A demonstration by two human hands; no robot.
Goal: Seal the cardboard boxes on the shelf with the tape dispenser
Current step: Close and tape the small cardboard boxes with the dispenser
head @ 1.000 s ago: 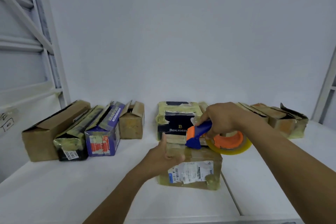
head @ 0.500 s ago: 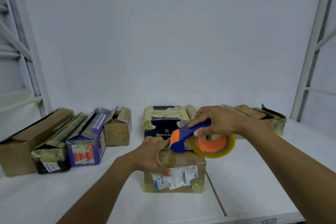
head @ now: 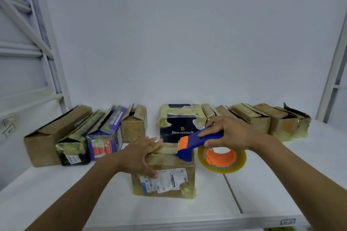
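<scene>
The front box (head: pixel 169 163) is matt brown cardboard under glossy yellowed tape with a crinkled paper label (head: pixel 165 180) — the dispenser (head: pixel 199 141) smooth blue and orange plastic, its tape roll (head: pixel 221 161) shiny amber — on a smooth white matt shelf (head: pixel 262 189).

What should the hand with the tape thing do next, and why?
Probably pull the tape dispenser rightward, over the edge of the front box. The right hand grips it with its nose on the box top, a strip of tape lies behind it, and the left hand holds the box down.
</scene>
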